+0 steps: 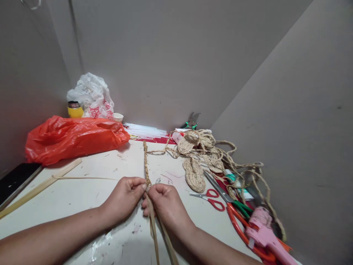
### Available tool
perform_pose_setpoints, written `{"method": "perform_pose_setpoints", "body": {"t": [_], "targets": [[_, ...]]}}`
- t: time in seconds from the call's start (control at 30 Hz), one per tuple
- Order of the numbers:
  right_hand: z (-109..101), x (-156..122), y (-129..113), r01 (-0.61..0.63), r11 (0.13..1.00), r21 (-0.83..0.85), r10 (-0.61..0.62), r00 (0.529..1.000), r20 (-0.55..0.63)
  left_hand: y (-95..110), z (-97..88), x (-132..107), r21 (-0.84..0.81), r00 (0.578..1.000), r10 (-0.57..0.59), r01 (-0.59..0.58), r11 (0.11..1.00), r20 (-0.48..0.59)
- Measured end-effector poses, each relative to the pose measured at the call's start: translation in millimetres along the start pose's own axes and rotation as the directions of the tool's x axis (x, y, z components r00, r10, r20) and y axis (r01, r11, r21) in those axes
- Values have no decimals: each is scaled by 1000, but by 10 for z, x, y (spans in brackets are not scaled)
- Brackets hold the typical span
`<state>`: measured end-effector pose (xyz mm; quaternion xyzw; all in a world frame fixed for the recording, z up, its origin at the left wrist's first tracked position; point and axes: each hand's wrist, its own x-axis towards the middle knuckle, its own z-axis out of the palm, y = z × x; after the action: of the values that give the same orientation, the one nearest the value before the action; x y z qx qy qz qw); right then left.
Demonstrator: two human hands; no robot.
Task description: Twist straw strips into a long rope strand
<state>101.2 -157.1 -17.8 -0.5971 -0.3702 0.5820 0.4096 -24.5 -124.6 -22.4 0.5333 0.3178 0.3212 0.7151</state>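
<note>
A braided straw cord [145, 160] runs away from me across the white table [82, 195]. My left hand [125, 197] and my right hand [164, 204] both pinch its near end, fingers closed, knuckles almost touching. Loose flat straw strips [154, 235] trail from that pinch toward me, under my right wrist. Another straw strip [38, 187] lies to the left of my left hand.
A red plastic bag [71, 138], a white bag [92, 95], a yellow jar [75, 109] and a small cup [118, 117] stand at the back left. On the right lie woven straw soles [193, 176], tangled cord [242, 165], small red scissors [212, 198], larger scissors [237, 217], a pink glue gun [264, 232], glue sticks [146, 130].
</note>
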Motion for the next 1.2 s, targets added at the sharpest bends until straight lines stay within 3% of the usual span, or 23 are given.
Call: {"method": "perform_pose_setpoints", "body": {"t": [0.1,0.2,0.27,0.33,0.43,0.53,0.7,0.8,0.83,0.9,0.93,0.97,1.07,1.2], "targets": [[-29,-7,-64,205,925,-320,-219,976,-7,-21,-48,33,49,992,15,-9,999,-129],[-81,-32,-141,364,643,-674,-450,892,52,-21,-64,52,22,982,7,-2,1000,-188],[-103,-35,-179,377,545,-749,-504,861,66,-5,-52,48,-4,980,-5,4,1000,-198],[-110,-28,-199,370,616,-695,-464,884,59,22,-29,33,-18,975,-8,4,1000,-223],[-124,-43,-206,291,820,-492,-288,954,85,68,9,3,-34,965,-35,27,999,-261],[-205,-116,-200,234,875,-423,-194,971,136,95,21,-12,-33,962,-83,77,996,-261],[-571,-157,-199,235,831,-504,-190,972,140,86,-25,9,-13,972,-167,167,986,-167],[-814,-81,-217,257,727,-637,-285,957,61,76,-63,27,-62,972,-203,197,978,-118],[-863,-59,-226,259,661,-704,-359,933,6,76,-74,32,-86,971,-216,208,974,-101],[-879,-41,-243,264,541,-799,-539,838,-88,80,-93,39,-127,970,-234,225,966,-68],[-843,-46,-250,286,526,-801,-598,794,-110,84,-99,42,-138,969,-242,233,963,-53],[-782,-57,-255,326,549,-769,-611,785,-103,89,-104,45,-146,968,-249,241,960,-39],[-514,-88,-241,393,752,-529,-421,904,72,104,-107,56,-175,968,-249,244,954,-9],[-274,-39,-157,254,921,-296,-196,957,212,117,-113,63,-190,972,-233,232,954,18]]}}
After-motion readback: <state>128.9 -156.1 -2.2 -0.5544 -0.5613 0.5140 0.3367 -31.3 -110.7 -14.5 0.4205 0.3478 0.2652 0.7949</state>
